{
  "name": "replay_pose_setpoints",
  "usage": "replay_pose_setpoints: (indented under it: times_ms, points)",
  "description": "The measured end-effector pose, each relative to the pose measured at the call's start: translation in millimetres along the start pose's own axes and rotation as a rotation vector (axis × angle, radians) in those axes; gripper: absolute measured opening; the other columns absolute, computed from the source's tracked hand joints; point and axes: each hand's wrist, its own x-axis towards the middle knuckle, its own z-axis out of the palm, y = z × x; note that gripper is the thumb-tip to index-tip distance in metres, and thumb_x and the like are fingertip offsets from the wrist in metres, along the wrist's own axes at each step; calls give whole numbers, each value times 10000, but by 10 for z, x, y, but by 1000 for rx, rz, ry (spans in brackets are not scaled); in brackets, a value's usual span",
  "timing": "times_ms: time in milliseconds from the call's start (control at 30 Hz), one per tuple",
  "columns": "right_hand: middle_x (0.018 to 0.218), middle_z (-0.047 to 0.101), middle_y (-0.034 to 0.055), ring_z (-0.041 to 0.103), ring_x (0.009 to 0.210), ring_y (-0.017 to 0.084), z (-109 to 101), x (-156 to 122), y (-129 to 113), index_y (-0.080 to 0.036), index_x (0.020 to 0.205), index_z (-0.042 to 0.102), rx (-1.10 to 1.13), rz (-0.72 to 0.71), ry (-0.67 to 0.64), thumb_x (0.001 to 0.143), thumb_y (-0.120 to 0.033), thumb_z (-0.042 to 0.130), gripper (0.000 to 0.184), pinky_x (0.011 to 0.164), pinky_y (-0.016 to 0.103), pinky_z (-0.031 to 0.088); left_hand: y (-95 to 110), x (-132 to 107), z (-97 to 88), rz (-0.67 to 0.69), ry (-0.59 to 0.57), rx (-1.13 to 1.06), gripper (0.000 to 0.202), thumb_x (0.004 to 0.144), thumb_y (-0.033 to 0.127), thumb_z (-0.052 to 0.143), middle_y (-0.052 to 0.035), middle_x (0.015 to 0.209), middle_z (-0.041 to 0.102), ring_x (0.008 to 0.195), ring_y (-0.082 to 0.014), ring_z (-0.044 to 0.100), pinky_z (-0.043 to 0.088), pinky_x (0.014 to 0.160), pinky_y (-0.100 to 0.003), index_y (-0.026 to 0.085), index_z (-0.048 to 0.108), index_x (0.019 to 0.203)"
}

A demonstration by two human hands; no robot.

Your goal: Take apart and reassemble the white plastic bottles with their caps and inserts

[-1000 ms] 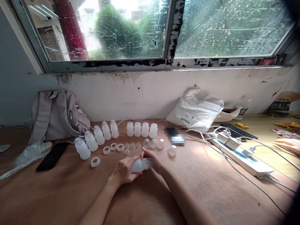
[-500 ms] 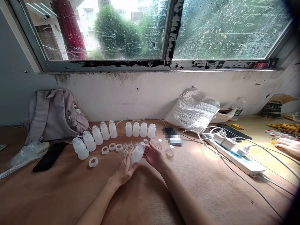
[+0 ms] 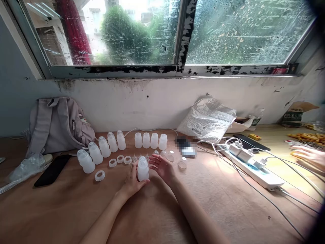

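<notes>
A translucent white bottle stands upright on the wooden table. My left hand grips it from the left, the thumb in front of its base. Just right of the bottle, my right hand has its fingers spread and holds nothing. Behind them stand a slanted row of capped bottles and a row of open bottles. White rings, small nipples and clear caps lie between the rows and my hands.
A grey backpack, a black phone and a crumpled clear bag lie at the left. At the right are a white plastic bag, a power strip with cables, and another person's hand.
The bottle lay on its side in both hands, was tilted up, and now stands upright on the table. My right hand has let go and opened. Another person's hand came into view at the right.
</notes>
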Motion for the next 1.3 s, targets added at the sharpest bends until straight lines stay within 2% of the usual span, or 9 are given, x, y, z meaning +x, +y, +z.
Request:
replay_pose_setpoints:
  times_ms: [133, 200, 267, 400, 533, 700, 867, 1067, 1300]
  points:
    - [877, 641, 58, 581, 761, 182, -78, 37, 10, -189, 850, 629, 11, -21, 114, 712, -335, 540, 220, 711, 333, 411, 202, 36, -113, 52, 213, -4, 553, 714, 361, 553, -107, 1149, 440, 1030, -213, 469, 411, 846, -370, 214, 302, 1184]
    - [832, 642, 51, 581, 713, 172, -88, 45, 14, -187, 828, 633, 9, -24, 144, 698, -329, 554, 208, 680, 320, 417, 318, 95, -200, 61, 260, 24, 502, 724, 361, 539, -97, 1107, 471, 988, -208, 489, 418, 824, -364, 215, 344, 1163]
    - [795, 638, 45, 576, 678, 163, -88, 50, 21, -185, 817, 632, 13, -24, 154, 696, -324, 557, 200, 651, 307, 419, 422, 171, -293, 82, 205, 85, 436, 723, 363, 538, -80, 1054, 507, 920, -196, 514, 427, 791, -352, 217, 408, 1113]
    - [746, 625, 33, 562, 625, 149, -88, 57, 33, -192, 804, 621, 3, -10, 164, 697, -322, 555, 181, 604, 292, 421, 558, 349, -490, 81, 2, 184, 260, 732, 366, 517, -23, 881, 580, 730, -145, 549, 453, 666, -281, 219, 522, 946]
    - [703, 609, 26, 546, 574, 134, -102, 65, 26, -188, 789, 611, 2, -2, 184, 677, -319, 570, 177, 564, 278, 421, 593, 643, -753, 65, 11, 241, 269, 741, 391, 487, -8, 862, 608, 737, -142, 566, 448, 663, -254, 209, 531, 933]
    - [664, 591, 14, 526, 524, 116, -106, 73, 12, -181, 779, 602, 15, -12, 201, 655, -309, 584, 179, 522, 260, 415, 467, 1211, -1065, -46, 56, 483, 306, 691, 424, 517, -17, 874, 627, 839, -176, 563, 417, 747, -269, 202, 544, 899]
    - [641, 580, 13, 506, 501, 115, -78, 61, -1, -182, 772, 590, -27, -1, 222, 639, -296, 595, 175, 492, 253, 399, 168, 1630, -1104, -86, -35, 782, 309, 704, 456, 476, -37, 912, 627, 896, -214, 537, 328, 852, -352, 217, 543, 887]
    - [636, 570, 9, 492, 487, 108, -78, 57, -14, -178, 759, 580, -57, -10, 224, 634, -306, 604, 180, 480, 249, 395, -126, 1739, -963, -115, -93, 904, 342, 755, 436, 397, -79, 899, 618, 911, -246, 522, 306, 839, -397, 186, 517, 956]
    - [632, 559, 9, 481, 475, 105, -104, 81, 32, -179, 758, 584, -86, -21, 218, 641, -292, 600, 164, 463, 245, 387, -197, 1768, -907, -71, -83, 940, 346, 784, 405, 363, -106, 911, 598, 934, -253, 506, 283, 854, -414, 155, 495, 983]
